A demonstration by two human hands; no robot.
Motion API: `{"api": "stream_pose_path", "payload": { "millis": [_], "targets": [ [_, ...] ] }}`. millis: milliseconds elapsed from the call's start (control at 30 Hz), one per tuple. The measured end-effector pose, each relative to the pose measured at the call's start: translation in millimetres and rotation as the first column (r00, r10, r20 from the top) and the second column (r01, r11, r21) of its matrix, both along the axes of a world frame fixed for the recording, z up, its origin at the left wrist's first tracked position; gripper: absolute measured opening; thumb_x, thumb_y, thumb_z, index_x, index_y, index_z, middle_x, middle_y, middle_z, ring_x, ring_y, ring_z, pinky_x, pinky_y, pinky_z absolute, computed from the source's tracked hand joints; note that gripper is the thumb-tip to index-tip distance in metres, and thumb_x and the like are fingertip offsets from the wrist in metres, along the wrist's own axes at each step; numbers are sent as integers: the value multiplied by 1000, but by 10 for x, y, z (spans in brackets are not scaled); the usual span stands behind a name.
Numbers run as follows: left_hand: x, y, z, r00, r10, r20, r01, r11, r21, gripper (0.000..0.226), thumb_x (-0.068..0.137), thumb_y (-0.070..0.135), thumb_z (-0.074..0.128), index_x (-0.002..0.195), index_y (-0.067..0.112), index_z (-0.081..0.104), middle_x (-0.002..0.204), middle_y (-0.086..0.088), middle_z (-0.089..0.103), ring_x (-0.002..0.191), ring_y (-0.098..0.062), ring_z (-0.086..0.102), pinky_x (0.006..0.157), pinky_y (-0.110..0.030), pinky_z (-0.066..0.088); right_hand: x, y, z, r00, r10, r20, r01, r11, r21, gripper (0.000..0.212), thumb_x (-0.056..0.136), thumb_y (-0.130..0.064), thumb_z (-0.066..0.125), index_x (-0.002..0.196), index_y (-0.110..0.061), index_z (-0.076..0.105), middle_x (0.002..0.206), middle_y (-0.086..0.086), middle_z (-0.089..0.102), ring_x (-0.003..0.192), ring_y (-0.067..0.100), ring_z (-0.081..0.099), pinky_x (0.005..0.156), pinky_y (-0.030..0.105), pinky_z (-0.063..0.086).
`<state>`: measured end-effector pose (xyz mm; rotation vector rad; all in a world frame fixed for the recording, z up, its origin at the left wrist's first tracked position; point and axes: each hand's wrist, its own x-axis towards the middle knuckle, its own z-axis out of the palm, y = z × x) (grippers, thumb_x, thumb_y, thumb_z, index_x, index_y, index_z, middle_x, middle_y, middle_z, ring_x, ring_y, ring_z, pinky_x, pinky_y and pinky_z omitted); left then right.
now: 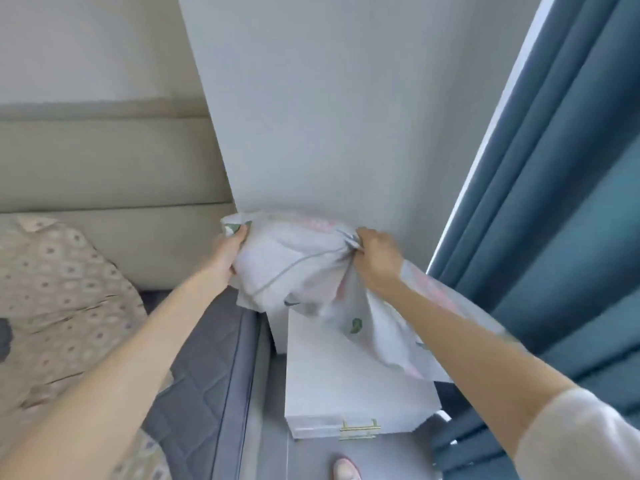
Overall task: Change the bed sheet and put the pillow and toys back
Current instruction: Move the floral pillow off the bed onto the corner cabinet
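Note:
A bunched white sheet [294,268] with pink and green print hangs in the air above the white nightstand [349,386]. My left hand [227,252] grips its left edge, and my right hand [377,261] grips a gathered fold on its right. A loose tail of the sheet drapes under my right forearm. The bed lies at the left, with a grey quilted mattress [201,372] partly bare and a beige dotted cover [59,306] over the rest. No pillow or toys can be seen.
A padded beige headboard [104,161] stands behind the bed. A pale wall panel [329,116] rises straight ahead. Blue curtains [561,202] hang at the right. A narrow floor strip runs between bed and nightstand, and a slipper toe [346,469] shows at the bottom.

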<state>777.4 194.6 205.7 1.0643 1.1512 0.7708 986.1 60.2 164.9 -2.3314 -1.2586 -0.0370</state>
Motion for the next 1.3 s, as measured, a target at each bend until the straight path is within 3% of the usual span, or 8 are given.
{"api": "stream_pose_path", "payload": {
  "millis": [133,267,433,533,600,1033,1167,1300],
  "targets": [
    [50,349,-464,774,2,-633,139,975,173,31,92,32,55,105,4,63,104,-12,64,98,-30,60,78,-33,45,179,167,-552,993,118,19,-113,977,-178,32,81,-7,53,112,-14,54,118,4,56,114,27,48,87,36,36],
    [179,236,-1069,301,-312,-901,409,896,-173,71,89,46,56,145,8,33,148,-18,33,133,-33,35,104,-34,37,392,152,-1225,956,175,-236,-286,734,-615,55,93,-30,55,143,-18,36,147,6,36,136,27,30,108,42,31],
    [491,-104,-1544,480,-504,-718,529,819,-221,40,91,10,55,131,13,48,103,1,57,107,-23,53,76,-11,41,606,58,-1603,929,101,-356,-352,539,-765,57,92,-21,50,146,-29,33,152,3,26,140,29,19,115,53,14],
    [665,-206,-1745,504,-529,-683,581,793,-184,47,93,-1,47,138,12,46,130,-8,54,123,-30,49,82,-10,37,681,62,-1715,918,21,-397,-349,523,-778,49,92,-22,46,140,-27,41,148,3,34,136,31,27,113,50,22],
    [748,-226,-1916,459,-546,-701,597,774,-213,51,93,3,46,143,12,40,140,-12,47,123,-30,49,90,-25,42,711,76,-1813,910,-7,-414,-352,511,-784,46,92,-22,45,138,-26,45,146,5,38,134,31,33,111,48,29],
    [854,146,-3129,123,-619,-775,699,608,-375,66,92,12,46,151,23,17,156,-5,15,130,-30,39,99,-39,43,737,304,-2700,897,-84,-434,-319,556,-767,63,93,-17,55,148,-26,26,153,4,25,137,30,27,108,43,35],
    [844,262,-3511,3,-602,-799,680,586,-440,79,90,9,54,152,25,7,159,-2,0,136,-33,25,99,-40,43,711,435,-3016,910,-30,-414,-346,495,-797,79,92,-20,58,153,-25,10,160,1,6,144,28,15,109,47,33],
    [857,341,-3756,-83,-526,-847,690,583,-429,82,81,10,64,146,17,14,149,-5,15,122,-31,31,85,-37,44,700,450,-3269,938,41,-345,-333,398,-855,97,90,-24,63,152,-25,-12,160,6,-12,147,28,2,107,49,31]
  ]
}}
